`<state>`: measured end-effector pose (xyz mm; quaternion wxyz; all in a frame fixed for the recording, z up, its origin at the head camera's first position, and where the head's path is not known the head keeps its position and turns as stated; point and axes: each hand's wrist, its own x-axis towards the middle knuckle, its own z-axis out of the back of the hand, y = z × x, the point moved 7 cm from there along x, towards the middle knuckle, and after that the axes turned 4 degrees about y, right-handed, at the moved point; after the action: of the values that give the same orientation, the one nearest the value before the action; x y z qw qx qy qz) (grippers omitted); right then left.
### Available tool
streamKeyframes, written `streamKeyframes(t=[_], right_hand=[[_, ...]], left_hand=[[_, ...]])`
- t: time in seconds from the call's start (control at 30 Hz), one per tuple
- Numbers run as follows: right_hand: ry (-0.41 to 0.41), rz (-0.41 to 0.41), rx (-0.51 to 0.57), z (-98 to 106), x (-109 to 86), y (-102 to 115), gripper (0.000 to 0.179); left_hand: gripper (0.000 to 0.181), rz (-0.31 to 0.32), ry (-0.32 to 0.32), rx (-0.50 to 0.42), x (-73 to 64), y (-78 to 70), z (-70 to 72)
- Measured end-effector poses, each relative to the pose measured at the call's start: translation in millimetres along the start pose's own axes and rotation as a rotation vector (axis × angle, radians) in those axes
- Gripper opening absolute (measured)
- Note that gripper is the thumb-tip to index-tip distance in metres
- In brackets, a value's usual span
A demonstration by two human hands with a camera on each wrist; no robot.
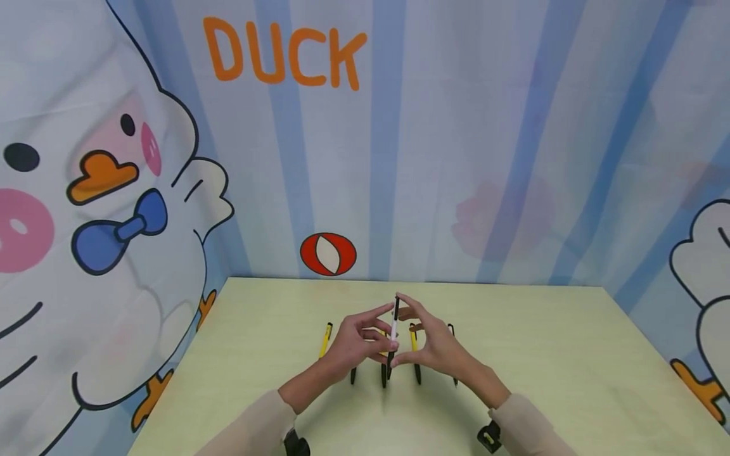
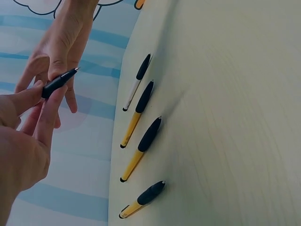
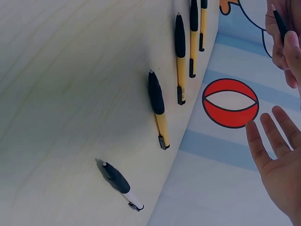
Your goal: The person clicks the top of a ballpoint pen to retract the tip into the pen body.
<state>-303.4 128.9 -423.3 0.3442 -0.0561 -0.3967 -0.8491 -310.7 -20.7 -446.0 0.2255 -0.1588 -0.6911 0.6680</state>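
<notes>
Striped cloth [image 1: 433, 158] hangs behind the pale table [image 1: 547, 354]. Your left hand [image 1: 350, 345] pinches a pen [image 1: 394, 328], tip down, between your hands; your right hand [image 1: 436, 345] spreads its fingers, thumb and index touching it. Four yellow pens [image 3: 181, 70] lie below your hands, a white pen [image 3: 135, 198] beneath your right.

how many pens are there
6. Five lie on the table in a row, left to right: first yellow pen, second yellow pen, third yellow pen, fourth yellow pen, white pen. The left hand grips the raised pen.
</notes>
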Motion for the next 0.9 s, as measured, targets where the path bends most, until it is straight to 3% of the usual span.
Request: streamKeyframes(t=[0.3,0.57,0.9], right_hand=[[0.031,-0.011,-0.053,2.6,3.2,-1.2,0.112],[0.071,-0.009,-0.008,6.7,4.6,-2.0,0.117],[0.051,-0.007,0.025,6.9,4.2,-0.5,0.117]], left_hand=[[0.072,0.009,-0.003,-0.033,0.8,4.4,-0.4],[0.072,-0.002,-0.006,-0.042,3.3,-0.4,-0.8],[0.069,-0.001,-0.006,-0.037,1.9,2.5,-1.0]])
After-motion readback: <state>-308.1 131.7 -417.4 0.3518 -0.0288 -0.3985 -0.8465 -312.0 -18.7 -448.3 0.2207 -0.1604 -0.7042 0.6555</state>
